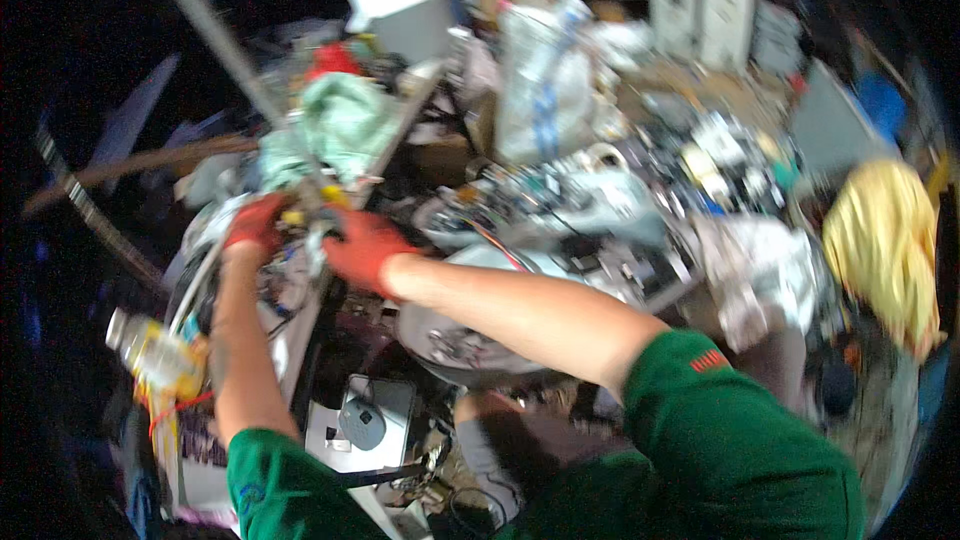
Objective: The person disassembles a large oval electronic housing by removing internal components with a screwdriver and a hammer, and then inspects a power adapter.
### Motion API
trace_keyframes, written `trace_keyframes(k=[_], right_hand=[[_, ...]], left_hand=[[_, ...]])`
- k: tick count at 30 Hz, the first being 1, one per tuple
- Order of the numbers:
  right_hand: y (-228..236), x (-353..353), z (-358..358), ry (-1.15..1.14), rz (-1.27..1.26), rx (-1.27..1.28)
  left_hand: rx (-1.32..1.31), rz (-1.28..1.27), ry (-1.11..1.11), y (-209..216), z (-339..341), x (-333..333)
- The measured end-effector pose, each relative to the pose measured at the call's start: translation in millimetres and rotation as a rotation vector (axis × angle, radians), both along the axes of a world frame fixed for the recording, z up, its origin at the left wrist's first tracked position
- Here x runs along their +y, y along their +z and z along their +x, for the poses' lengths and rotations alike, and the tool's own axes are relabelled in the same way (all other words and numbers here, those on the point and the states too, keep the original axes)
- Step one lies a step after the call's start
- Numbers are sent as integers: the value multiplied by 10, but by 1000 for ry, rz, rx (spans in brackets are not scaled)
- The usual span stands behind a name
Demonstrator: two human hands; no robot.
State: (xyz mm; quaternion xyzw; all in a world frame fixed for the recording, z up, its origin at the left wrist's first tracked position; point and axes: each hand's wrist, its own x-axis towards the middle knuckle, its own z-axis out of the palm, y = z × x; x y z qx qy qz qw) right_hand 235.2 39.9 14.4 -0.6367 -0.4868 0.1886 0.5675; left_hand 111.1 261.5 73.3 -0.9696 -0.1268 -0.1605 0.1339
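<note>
Red-gloved left hand (255,223) and red-gloved right hand (368,248), close together over the cluttered bench (405,116). Could go wrong most easily by letting the small pale piece (317,245) slip from between them, because of bulky gloves and poor feel for so slight a thing. Might then drop past the bench edge, toward the dark gap and the grey bowl (412,328), hard to pick out again among so much scrap. Could also topple the tilted bottle (160,358), just beside the left forearm (243,340), with one careless outward swing of the elbow, or snag the red cord (180,403) near it. Worth minding, too, the long pole (225,45), slanting down to just behind the hands, liable to get bumped by a sudden lift. As for the look of the pale piece: small, light, whitish against the dark clutter, without any crisp outline. Lies between the hands, nearer the right, with a bright yellow bit (334,197) just beyond. Fingers bent inward on both sides; through such heavy blur, cannot tell whether pinching the piece or merely touching it.
</note>
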Motion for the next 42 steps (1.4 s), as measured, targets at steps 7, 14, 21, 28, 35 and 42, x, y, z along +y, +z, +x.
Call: trace_keyframes(k=[7, 14, 21, 28, 35, 42], right_hand=[[-73, -13, -158, 265, -70, -54], [-193, -1580, 259, 296, 166, -46], [13, -3198, 1294, 108, 141, -509], [-530, -3687, 1936, -91, -327, -671], [-1090, -3800, 2463, -312, -667, -644], [-1489, -3133, 2701, -259, -612, -701]], left_hand=[[-691, 166, 338, 802, -634, 623], [-748, -271, -102, 718, -202, -993], [-137, -381, -401, -301, 865, -3422], [-134, -535, -515, -1244, 1866, -3929], [113, -945, 18, -2171, 2371, -3082], [272, -1030, 123, -3286, 2381, -2348]])
